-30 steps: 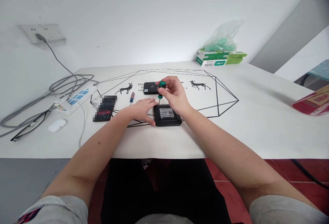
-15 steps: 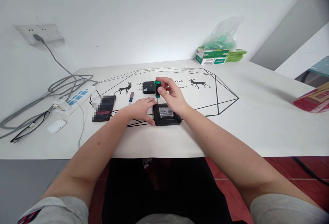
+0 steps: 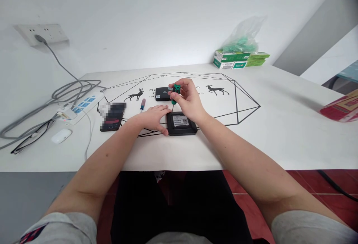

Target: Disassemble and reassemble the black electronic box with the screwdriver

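Observation:
My right hand [image 3: 188,100] is closed around the green and black handle of a screwdriver [image 3: 175,94]. The screwdriver leans to the right, its thin shaft pointing down at the upper left corner of a black square device [image 3: 181,129]. A white printed label covers much of the device's recessed middle. Flat on the table, my left hand [image 3: 153,119] rests with fingers stretched and thumb apart, touching the device's left edge. Behind the screwdriver lies a black rectangular case [image 3: 162,94], partly hidden by my right hand.
A small screwdriver [image 3: 143,104] and a phone [image 3: 113,117] lie to the left. Further left are a power strip [image 3: 86,106], coiled cable, glasses [image 3: 32,137] and a white earbud case [image 3: 62,136]. Green boxes [image 3: 232,56] with a plastic bag stand back right; a red package [image 3: 341,108] sits at right.
The screwdriver has gone from nearly upright to tilted, its handle moving right with my right hand. My left hand and the device stay in place.

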A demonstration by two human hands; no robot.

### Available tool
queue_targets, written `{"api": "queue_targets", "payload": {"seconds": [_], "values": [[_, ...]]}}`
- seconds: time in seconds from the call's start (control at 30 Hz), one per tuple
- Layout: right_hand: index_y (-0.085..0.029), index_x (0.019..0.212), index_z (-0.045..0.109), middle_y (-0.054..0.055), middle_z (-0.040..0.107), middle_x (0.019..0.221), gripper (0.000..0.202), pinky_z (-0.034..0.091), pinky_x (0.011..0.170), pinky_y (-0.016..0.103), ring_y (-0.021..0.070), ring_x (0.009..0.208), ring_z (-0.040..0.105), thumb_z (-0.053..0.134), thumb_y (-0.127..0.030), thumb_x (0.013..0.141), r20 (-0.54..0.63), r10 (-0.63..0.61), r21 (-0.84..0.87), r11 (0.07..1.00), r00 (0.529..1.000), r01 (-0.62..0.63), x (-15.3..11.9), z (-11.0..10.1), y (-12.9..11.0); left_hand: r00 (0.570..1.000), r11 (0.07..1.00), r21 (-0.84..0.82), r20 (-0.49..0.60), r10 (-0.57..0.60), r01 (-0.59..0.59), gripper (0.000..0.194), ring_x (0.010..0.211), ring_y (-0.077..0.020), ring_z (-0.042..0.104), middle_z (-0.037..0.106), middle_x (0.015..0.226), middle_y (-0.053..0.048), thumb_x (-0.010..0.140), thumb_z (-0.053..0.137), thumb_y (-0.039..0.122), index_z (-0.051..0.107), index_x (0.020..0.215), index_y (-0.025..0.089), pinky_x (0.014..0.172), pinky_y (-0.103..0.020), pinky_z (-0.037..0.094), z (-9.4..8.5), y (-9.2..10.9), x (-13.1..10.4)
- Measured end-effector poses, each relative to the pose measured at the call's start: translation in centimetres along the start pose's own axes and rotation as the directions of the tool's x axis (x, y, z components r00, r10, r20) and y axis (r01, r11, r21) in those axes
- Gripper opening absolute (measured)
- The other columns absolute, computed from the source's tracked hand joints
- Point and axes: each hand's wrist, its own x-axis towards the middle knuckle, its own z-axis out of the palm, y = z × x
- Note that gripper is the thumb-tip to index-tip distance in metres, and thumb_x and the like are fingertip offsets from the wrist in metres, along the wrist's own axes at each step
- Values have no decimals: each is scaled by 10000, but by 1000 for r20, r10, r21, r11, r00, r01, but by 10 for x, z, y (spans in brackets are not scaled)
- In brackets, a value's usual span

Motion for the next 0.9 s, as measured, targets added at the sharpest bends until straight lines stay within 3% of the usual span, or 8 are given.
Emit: {"api": "queue_targets", "payload": {"seconds": [0.1, 0.3, 0.37, 0.53, 0.67, 0.83, 0.9], "values": [[-355, 1273, 586, 42, 728, 1223, 468, 664, 955, 492, 242, 1084, 708, 804, -612, 948, -31, -9, -52, 999, 999, 7, 0, 2, 2, 1000, 1000, -4, -2, 4, -4, 1248, 1724, -472, 205, 239, 1877, -182, 786, 791, 867, 337, 1763, 236, 1377, -599, 227, -1, 1, -1], [-341, 1293, 689, 57, 754, 1333, 367, 605, 1123, 532, 271, 1279, 699, 606, -617, 1065, -29, -34, -57, 998, 999, 32, -1, 0, -8, 1000, 1000, -11, 20, -15, 15, 1265, 1736, -465, 172, 194, 1888, -186, 794, 770, 880, 331, 1765, 198, 1395, -580, 202, -4, 5, -3], [-334, 1294, 695, 54, 774, 1288, 357, 589, 1146, 551, 275, 1280, 710, 579, -594, 1078, -4, -22, -37, 999, 1000, 22, -1, -2, -12, 1000, 1000, -10, 22, -19, 19, 1272, 1738, -461, 172, 200, 1888, -180, 790, 769, 886, 327, 1768, 203, 1397, -574, 205, -4, 5, -3], [-341, 1271, 700, 39, 735, 1148, 382, 611, 1004, 506, 244, 1042, 707, 691, -627, 1018, -44, -60, -152, 987, 997, 53, 0, -5, -9, 1000, 1000, -6, 21, -11, 11, 1269, 1739, -462, 167, 184, 1893, -175, 797, 761, 892, 313, 1776, 221, 1395, -575, 201, -3, 4, -3], [-348, 1243, 664, 22, 690, 1089, 423, 616, 925, 450, 222, 985, 662, 778, -641, 960, -76, -64, -165, 985, 995, 51, -1, -3, -1, 1000, 1000, -10, 23, -11, 11, 1267, 1738, -468, 167, 187, 1894, -163, 800, 755, 897, 294, 1783, 246, 1390, -582, 213, -3, 4, -3], [-353, 1274, 622, 52, 696, 1420, 314, 626, 1036, 508, 259, 1214, 686, 700, -522, 1021, -40, -27, -9, 1000, 999, 26, -4, 0, -5, 999, 1000, -24, 29, -17, 18, 1284, 1745, -464, 146, 162, 1899, -164, 790, 744, 910, 286, 1786, 243, 1398, -589, 200, -4, 5, -4], [-347, 1291, 611, 56, 713, 1411, 264, 604, 1103, 541, 267, 1269, 687, 626, -467, 1056, -6, -13, 30, 999, 1000, 14, -4, 1, -8, 999, 1000, -22, 36, -15, 16, 1286, 1747, -461, 141, 161, 1897, -173, 790, 742, 911, 291, 1784, 231, 1401, -593, 192, -4, 4, -4]]}}
